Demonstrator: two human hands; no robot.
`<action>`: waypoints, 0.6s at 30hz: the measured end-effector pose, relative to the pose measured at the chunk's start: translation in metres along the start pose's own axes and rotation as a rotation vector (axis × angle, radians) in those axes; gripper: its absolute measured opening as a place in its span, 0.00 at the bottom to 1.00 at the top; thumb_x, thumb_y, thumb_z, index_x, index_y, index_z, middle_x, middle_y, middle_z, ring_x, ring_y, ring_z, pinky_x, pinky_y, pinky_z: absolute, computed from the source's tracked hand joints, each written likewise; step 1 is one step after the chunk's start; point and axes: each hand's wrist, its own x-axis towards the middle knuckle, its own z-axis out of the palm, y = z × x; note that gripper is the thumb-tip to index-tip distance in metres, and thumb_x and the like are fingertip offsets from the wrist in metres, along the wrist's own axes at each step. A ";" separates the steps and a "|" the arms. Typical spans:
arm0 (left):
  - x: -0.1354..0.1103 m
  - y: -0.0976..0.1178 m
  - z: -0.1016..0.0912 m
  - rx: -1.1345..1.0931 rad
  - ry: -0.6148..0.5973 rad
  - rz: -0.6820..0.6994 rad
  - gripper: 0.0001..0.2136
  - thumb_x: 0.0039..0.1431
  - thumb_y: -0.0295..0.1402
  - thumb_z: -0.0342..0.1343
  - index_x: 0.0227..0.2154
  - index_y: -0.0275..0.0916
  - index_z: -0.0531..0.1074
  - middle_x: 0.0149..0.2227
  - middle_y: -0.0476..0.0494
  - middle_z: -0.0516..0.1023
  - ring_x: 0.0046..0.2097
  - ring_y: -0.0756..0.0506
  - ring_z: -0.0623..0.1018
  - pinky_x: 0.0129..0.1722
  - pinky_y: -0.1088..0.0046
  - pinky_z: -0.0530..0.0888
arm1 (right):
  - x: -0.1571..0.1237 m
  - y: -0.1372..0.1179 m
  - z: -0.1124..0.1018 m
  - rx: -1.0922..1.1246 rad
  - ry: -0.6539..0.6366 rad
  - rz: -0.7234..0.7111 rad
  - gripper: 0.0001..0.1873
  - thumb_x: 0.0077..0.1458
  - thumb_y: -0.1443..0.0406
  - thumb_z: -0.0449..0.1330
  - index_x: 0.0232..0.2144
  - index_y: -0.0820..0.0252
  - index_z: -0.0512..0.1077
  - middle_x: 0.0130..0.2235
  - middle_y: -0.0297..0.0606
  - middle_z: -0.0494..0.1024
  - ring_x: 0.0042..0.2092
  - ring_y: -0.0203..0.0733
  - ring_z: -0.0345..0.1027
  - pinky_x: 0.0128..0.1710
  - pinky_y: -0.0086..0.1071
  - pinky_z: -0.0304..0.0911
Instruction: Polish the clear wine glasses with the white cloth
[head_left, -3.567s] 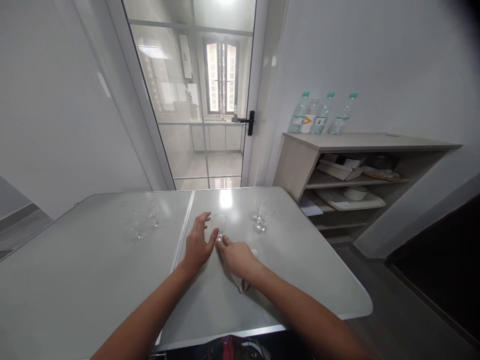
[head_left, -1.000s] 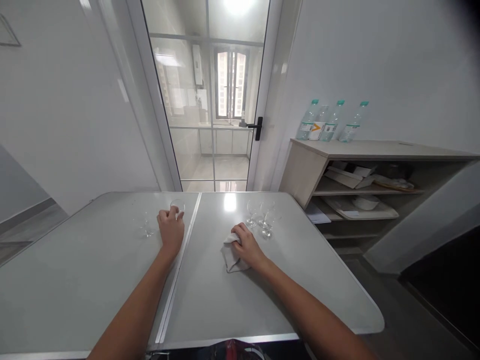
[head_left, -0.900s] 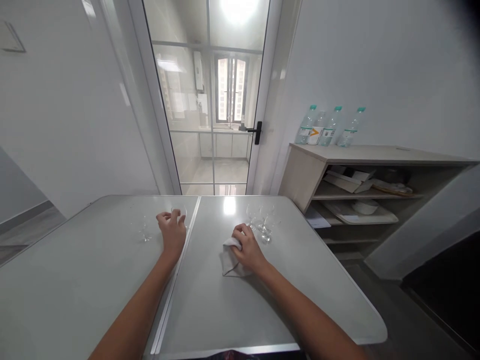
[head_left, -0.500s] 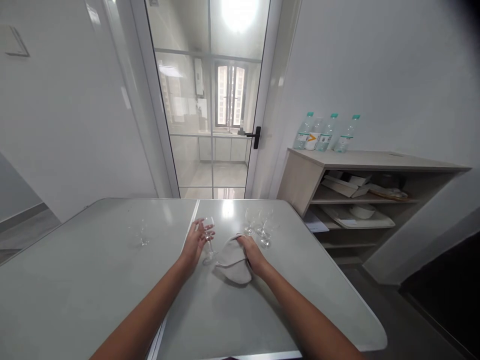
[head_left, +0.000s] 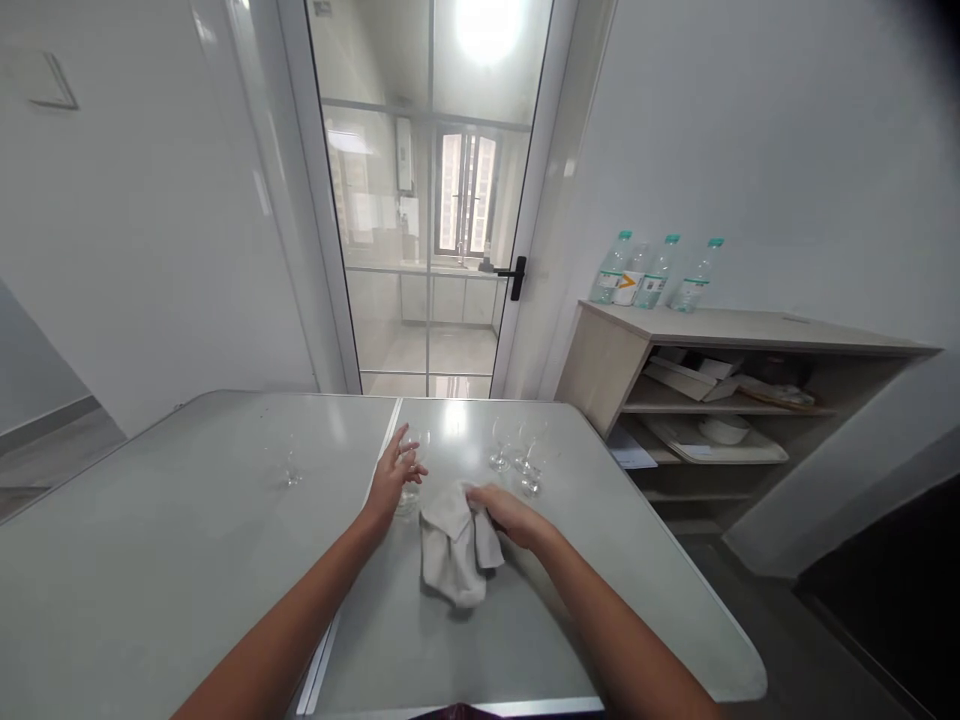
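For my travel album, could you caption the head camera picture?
Right hand grips a pale cloth over a grey table, left hand at a clear stemmed glass.

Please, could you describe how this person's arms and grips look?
The long, tapering, bare left forearm and right forearm show no sleeves. The left grip and right grip are ungloved human hands; no watch or bracelet is visible.

Left hand (head_left: 394,476) partly hiding a clear, stemmed glass (head_left: 409,494) mid-frame; pale-grey, glossy surface (head_left: 187,580) runs off lower left!
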 end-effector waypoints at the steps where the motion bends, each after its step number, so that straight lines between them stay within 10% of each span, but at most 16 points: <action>1: 0.000 -0.002 -0.001 0.110 0.035 0.065 0.34 0.63 0.46 0.58 0.70 0.47 0.56 0.59 0.34 0.70 0.35 0.49 0.81 0.35 0.69 0.76 | -0.001 -0.001 0.000 -0.016 -0.017 0.032 0.13 0.51 0.56 0.67 0.28 0.61 0.73 0.27 0.35 0.75 0.29 0.40 0.67 0.33 0.33 0.64; 9: -0.004 -0.002 -0.006 0.738 0.087 0.418 0.22 0.69 0.39 0.53 0.64 0.44 0.66 0.57 0.37 0.78 0.40 0.43 0.81 0.47 0.64 0.74 | -0.001 -0.007 0.004 0.260 0.087 -0.173 0.18 0.49 0.51 0.68 0.31 0.59 0.72 0.31 0.36 0.77 0.34 0.43 0.70 0.36 0.33 0.66; 18: -0.017 0.001 -0.002 0.852 -0.128 0.427 0.27 0.60 0.47 0.64 0.61 0.52 0.73 0.47 0.43 0.84 0.26 0.48 0.75 0.36 0.72 0.72 | -0.007 -0.004 0.008 -0.561 0.391 -0.769 0.14 0.67 0.55 0.51 0.34 0.55 0.68 0.30 0.35 0.69 0.32 0.43 0.62 0.38 0.36 0.59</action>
